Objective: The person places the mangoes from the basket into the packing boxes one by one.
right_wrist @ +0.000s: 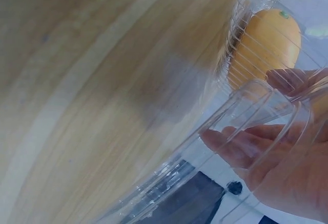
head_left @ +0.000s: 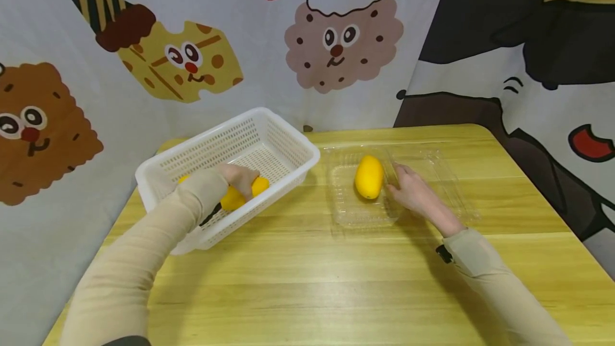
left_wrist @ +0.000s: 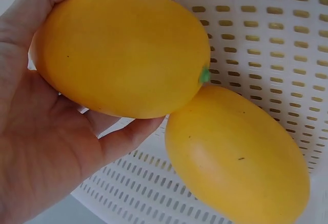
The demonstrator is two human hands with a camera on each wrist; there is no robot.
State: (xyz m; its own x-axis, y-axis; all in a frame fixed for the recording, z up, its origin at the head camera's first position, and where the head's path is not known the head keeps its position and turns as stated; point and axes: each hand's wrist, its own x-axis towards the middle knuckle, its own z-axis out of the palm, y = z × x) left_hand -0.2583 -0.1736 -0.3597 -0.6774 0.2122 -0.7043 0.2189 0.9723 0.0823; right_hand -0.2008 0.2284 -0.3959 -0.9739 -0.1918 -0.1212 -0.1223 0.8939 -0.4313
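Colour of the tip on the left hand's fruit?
Green tip, best seen in the left wrist view.

An indoor tabletop spot, whether in a home or a studio cannot be told; a wood-grain table [head_left: 307, 287] stands before a white printed cloth [head_left: 259, 68], which hangs along the far side and beyond the left and right edges; cartoon figures [head_left: 62, 105] decorate it, including a hatted cheese [head_left: 216, 73] and pink biscuit [head_left: 355, 63].
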